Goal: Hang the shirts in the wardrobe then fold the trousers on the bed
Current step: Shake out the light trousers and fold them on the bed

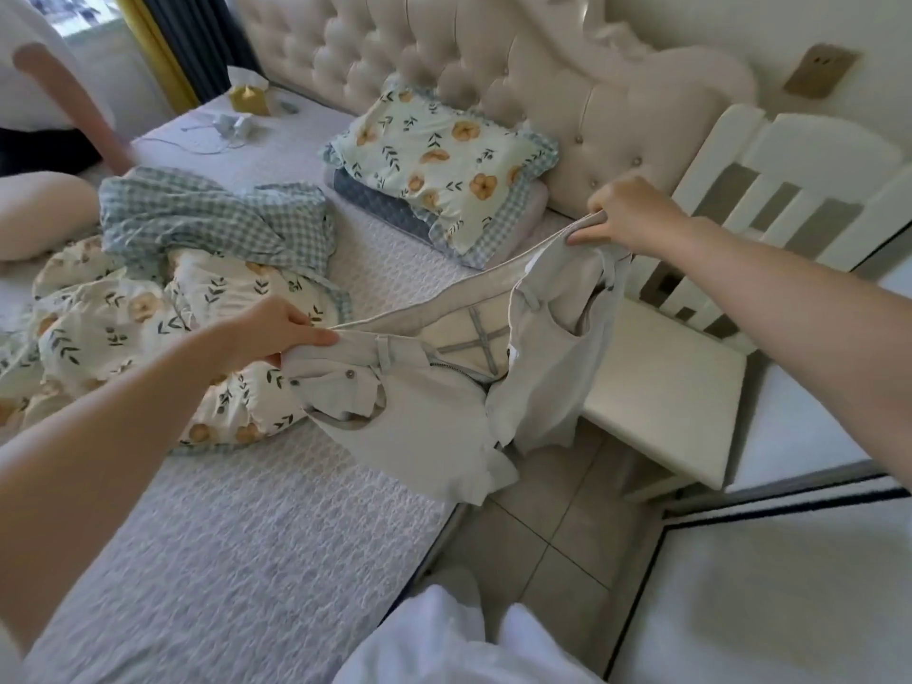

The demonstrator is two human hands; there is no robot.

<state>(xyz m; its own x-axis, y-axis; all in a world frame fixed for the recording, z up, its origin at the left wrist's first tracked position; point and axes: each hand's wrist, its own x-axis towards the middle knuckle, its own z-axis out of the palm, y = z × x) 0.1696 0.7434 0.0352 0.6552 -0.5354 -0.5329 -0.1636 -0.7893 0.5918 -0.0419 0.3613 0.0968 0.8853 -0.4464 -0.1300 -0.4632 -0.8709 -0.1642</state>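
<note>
Pale grey trousers (424, 417) hang stretched by the waistband over the right edge of the bed (237, 535). My left hand (276, 328) pinches the waistband's left end, near a pocket with a button. My right hand (627, 214) grips the waistband's other end, higher and further right. The fly is open, showing the inner lining, and the legs droop bunched toward the tiled floor.
A rumpled floral and checked duvet (163, 298) lies on the bed's left. Stacked pillows (434, 160) sit by the tufted headboard. A white bedside table (661, 382) and a white slatted rail (770, 199) stand right. Another person (44, 140) sits at the far left.
</note>
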